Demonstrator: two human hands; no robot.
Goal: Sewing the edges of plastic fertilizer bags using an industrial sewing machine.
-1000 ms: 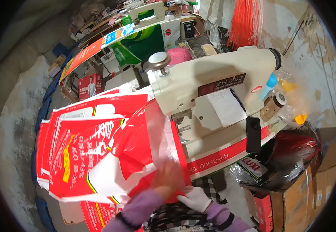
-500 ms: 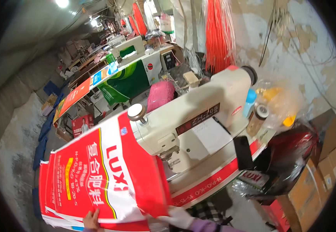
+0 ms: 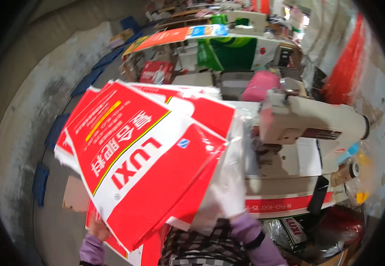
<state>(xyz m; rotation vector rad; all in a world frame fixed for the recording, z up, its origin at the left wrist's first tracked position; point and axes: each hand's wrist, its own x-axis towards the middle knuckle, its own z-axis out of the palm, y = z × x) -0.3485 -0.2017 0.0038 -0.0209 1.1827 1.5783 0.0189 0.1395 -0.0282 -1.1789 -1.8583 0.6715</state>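
Observation:
A red and white printed woven sack (image 3: 157, 155) is lifted at a slant in front of me, with a yellow-edged band across it. My left hand (image 3: 98, 230), bare with a purple cuff, is closed on its lower left edge. My right hand (image 3: 230, 197), in a white glove, is beside the sack's right edge, against thin translucent plastic (image 3: 236, 146); blur hides its fingers. More red and white sacks (image 3: 206, 108) lie beneath and behind the lifted one. To the right stands a cream sewing machine (image 3: 285, 117), its needle area partly behind the plastic.
A dark phone (image 3: 318, 195) and a lidded jar (image 3: 345, 173) sit at the table's right side. White paper (image 3: 310, 156) rests by the machine. Behind it are a pink bundle (image 3: 261, 86) and a red box (image 3: 157, 72). Red strands (image 3: 345, 62) hang along the right wall.
My view has swung left, so the machine now appears farther right. The top sack has come away from the needle area and turned at an angle, lifted over the others.

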